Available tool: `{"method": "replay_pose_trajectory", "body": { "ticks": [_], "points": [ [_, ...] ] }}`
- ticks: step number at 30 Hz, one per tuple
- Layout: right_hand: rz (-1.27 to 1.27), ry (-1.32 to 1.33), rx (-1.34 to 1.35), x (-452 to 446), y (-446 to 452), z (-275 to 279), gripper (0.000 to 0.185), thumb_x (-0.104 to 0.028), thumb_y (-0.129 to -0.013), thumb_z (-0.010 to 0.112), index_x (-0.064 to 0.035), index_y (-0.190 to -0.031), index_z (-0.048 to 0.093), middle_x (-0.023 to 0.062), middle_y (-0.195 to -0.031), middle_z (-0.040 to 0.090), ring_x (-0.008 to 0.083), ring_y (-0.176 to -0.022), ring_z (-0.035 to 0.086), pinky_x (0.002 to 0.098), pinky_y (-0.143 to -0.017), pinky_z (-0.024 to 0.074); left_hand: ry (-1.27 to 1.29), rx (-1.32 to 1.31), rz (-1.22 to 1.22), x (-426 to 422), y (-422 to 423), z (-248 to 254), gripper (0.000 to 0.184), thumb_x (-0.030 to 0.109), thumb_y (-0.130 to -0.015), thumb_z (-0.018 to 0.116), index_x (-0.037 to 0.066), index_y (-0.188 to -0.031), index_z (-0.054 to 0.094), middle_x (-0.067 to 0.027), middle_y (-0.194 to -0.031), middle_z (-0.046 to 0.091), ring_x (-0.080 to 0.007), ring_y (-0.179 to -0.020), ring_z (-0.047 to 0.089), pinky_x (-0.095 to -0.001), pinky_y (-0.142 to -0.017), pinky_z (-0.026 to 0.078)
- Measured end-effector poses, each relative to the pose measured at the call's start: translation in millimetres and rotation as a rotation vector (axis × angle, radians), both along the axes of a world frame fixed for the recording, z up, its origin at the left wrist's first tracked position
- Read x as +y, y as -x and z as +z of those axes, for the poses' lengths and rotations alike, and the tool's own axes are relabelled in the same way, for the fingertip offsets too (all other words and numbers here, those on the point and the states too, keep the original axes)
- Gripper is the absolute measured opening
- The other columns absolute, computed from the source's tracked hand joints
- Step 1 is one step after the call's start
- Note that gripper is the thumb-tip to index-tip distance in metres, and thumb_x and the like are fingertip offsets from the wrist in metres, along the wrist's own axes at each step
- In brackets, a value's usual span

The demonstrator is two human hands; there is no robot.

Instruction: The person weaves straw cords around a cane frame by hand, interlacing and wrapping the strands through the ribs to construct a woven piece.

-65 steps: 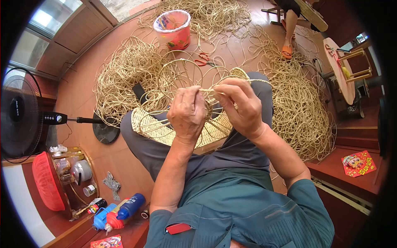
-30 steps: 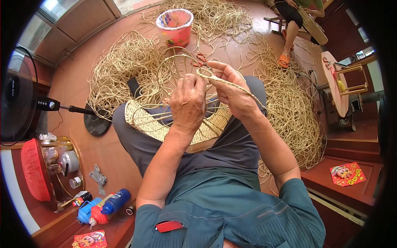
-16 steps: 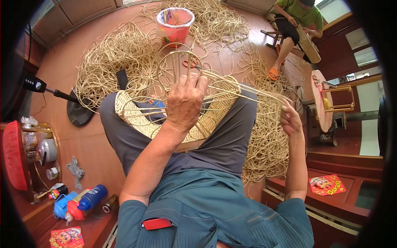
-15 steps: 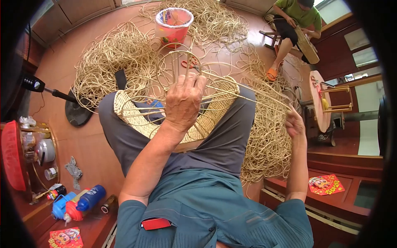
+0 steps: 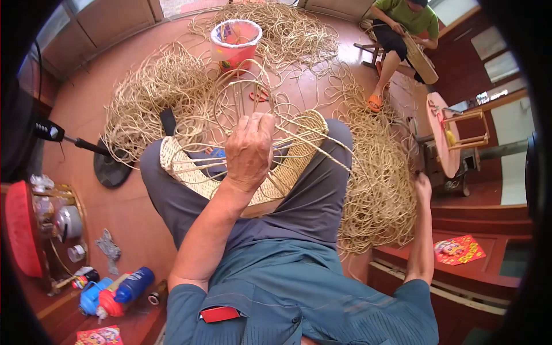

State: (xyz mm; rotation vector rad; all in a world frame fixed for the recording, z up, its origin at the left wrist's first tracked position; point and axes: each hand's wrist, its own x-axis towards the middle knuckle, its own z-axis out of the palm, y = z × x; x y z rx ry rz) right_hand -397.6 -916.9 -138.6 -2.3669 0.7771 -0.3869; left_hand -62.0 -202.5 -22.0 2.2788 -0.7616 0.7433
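A curved piece woven from pale straw cord (image 5: 310, 135) rests across my lap, with several loose strands strung over its middle. My left hand (image 5: 249, 150) is closed over the straw cords (image 5: 287, 140) at its centre; loops stick up past the knuckles. Out to the far right, beside a cord heap, my right hand (image 5: 424, 187) is reached out with its fingers drawn together. What it holds, if anything, cannot be made out. One cord hangs in a loop over my right knee.
Heaps of straw cord (image 5: 379, 201) cover the floor at right, left and back. A pink bucket (image 5: 236, 53), red-handled scissors (image 5: 259, 96) and a fan base (image 5: 112, 169) stand or lie around. Another person (image 5: 411, 23) sits at upper right near a pink round stool (image 5: 440, 144).
My right hand has moved outward and down to the right, and the cord stretched toward it now hangs slack over my knee. My left hand stays closed on the cords. The view has shifted slightly.
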Motion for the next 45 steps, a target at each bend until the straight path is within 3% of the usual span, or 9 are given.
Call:
{"method": "replay_pose_trajectory", "body": {
  "ticks": [1,5,11,17,21,23,33,39,45],
  "points": [
    [-0.028,-0.065,-0.107,111,-69,42,0.049,-0.007,-0.105,0.071,0.0041,-0.152,0.068,0.0138,-0.146,0.073,0.0248,-0.141,0.067,0.0390,-0.123,0.0484,-0.016,0.004,-0.006,2,0,1,0.013,0.003,-0.097,0.073,0.009,-0.109,0.070,-0.0100,-0.101,0.072,-0.0319,-0.094,0.071,-0.0442,-0.081,0.058],
    [0.461,0.071,-0.239,386,-240,139,0.043,-0.020,-0.107,0.078,-0.0048,-0.147,0.075,0.0164,-0.148,0.074,0.0350,-0.136,0.071,0.0448,-0.119,0.0537,0.013,0.043,-0.041,6,1,6,0.017,0.001,-0.097,0.074,0.008,-0.113,0.072,-0.0124,-0.105,0.075,-0.0350,-0.100,0.073,-0.0464,-0.089,0.059],
    [0.895,0.272,-0.193,524,-326,139,0.026,-0.025,-0.111,0.065,-0.0076,-0.129,0.073,0.0178,-0.125,0.078,0.0389,-0.125,0.072,0.0552,-0.115,0.0477,0.026,0.100,-0.037,9,2,7,0.015,0.002,-0.101,0.074,0.007,-0.115,0.073,-0.0147,-0.105,0.076,-0.0378,-0.103,0.074,-0.0481,-0.092,0.059],
    [0.677,0.174,-0.423,432,-319,116,0.017,-0.013,-0.109,0.058,-0.0009,-0.117,0.067,0.0198,-0.103,0.075,0.0447,-0.090,0.074,0.0542,-0.075,0.0568,0.094,0.053,-0.019,7,2,5,0.014,0.002,-0.099,0.076,0.008,-0.112,0.075,-0.0133,-0.108,0.074,-0.0370,-0.104,0.072,-0.0477,-0.091,0.058],
    [0.155,0.446,-0.341,130,-218,14,0.031,-0.027,-0.119,0.053,-0.0010,-0.123,0.069,0.0122,-0.107,0.071,0.0240,-0.106,0.069,0.0417,-0.096,0.0559,0.123,0.101,-0.020,9,3,12,0.014,0.002,-0.098,0.075,0.008,-0.111,0.076,-0.0126,-0.106,0.071,-0.0369,-0.103,0.071,-0.0476,-0.090,0.058],
    [-0.560,-0.049,0.032,7,-120,17,0.032,-0.027,-0.116,0.055,-0.0038,-0.129,0.074,0.0124,-0.115,0.076,0.0241,-0.105,0.073,0.0426,-0.095,0.0592,0.123,0.121,-0.014,8,3,12,0.014,0.002,-0.097,0.074,0.008,-0.110,0.075,-0.0129,-0.106,0.070,-0.0371,-0.103,0.071,-0.0478,-0.090,0.058],
    [-1.262,-0.305,0.112,-51,187,-19,0.044,-0.036,-0.110,0.066,0.0009,-0.132,0.076,0.0178,-0.122,0.080,0.0314,-0.108,0.076,0.0444,-0.099,0.0594,0.132,0.222,0.025,10,-1,18,0.014,0.007,-0.098,0.076,0.007,-0.112,0.076,-0.0128,-0.105,0.073,-0.0379,-0.096,0.075,-0.0488,-0.084,0.059],
    [-0.415,0.074,-0.290,20,7,-18,0.042,-0.019,-0.113,0.070,0.0055,-0.147,0.071,0.0185,-0.141,0.079,0.0266,-0.133,0.073,0.0396,-0.117,0.0546,0.105,0.249,0.039,11,-1,21,0.011,0.011,-0.100,0.076,0.009,-0.111,0.075,-0.0118,-0.106,0.073,-0.0369,-0.097,0.075,-0.0484,-0.085,0.059],
    [0.322,-0.002,-0.306,380,-215,143,0.033,-0.024,-0.111,0.074,-0.0039,-0.136,0.080,0.0145,-0.137,0.080,0.0280,-0.130,0.074,0.0438,-0.117,0.0539,0.065,0.297,0.051,8,-1,26,0.009,0.010,-0.100,0.076,0.008,-0.108,0.075,-0.0121,-0.104,0.073,-0.0369,-0.096,0.074,-0.0487,-0.084,0.058]
  ]
}}
